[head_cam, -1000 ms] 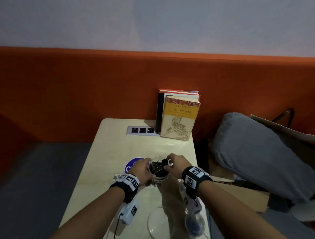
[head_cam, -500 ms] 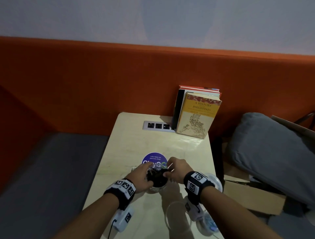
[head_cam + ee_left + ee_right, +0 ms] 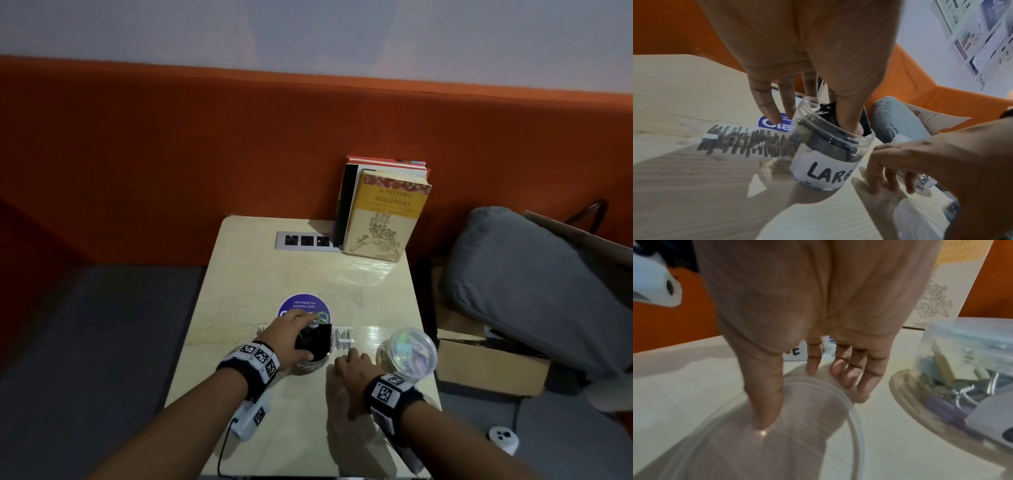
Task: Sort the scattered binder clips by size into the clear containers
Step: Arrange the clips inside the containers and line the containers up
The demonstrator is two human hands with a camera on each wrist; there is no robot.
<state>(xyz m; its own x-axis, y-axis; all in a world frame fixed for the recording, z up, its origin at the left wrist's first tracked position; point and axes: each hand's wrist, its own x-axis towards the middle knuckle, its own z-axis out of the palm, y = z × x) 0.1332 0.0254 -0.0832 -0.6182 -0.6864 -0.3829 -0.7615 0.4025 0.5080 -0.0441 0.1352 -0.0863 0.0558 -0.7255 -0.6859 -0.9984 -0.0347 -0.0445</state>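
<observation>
1. Nearest the person, a clear lid point(image 3: 797, 426) lies flat on the worktop point(image 3: 260, 267), this side of the large jar. The right hand point(image 3: 352, 368) has its thumb pressed on the lid and its fingers point(image 3: 859, 374) spread straight down to the worktop beyond it, a released grip. Only the right wrist view shows the lid's rim plainly.
2. The large jar point(image 3: 830, 146), clear and open-topped, stands upright mid-worktop. Its white label reads "LARG", the rest turned out of sight; only the left wrist view shows this.
3. The left hand point(image 3: 294, 337) curls over the jar's mouth, thumb inside against the black binder clips point(image 3: 826, 112) that fill it, fingers down the far outer wall: a grip grasping the jar.
4. Right of the large jar, near the worktop's right edge, stands a second clear jar point(image 3: 407, 353), lidded, holding pastel clips.
5. Just behind the large jar lie a strip of dark printed marks point(image 3: 748, 142) and a round blue sticker point(image 3: 303, 305) reading "Let's keep our pantries clean".
6. Beyond the sticker the worktop lies bare to a socket strip point(image 3: 306, 241).
7. Farthest from the jar, a book point(image 3: 387, 216) reads "A HISTORY", "PHILIPPINES".
</observation>
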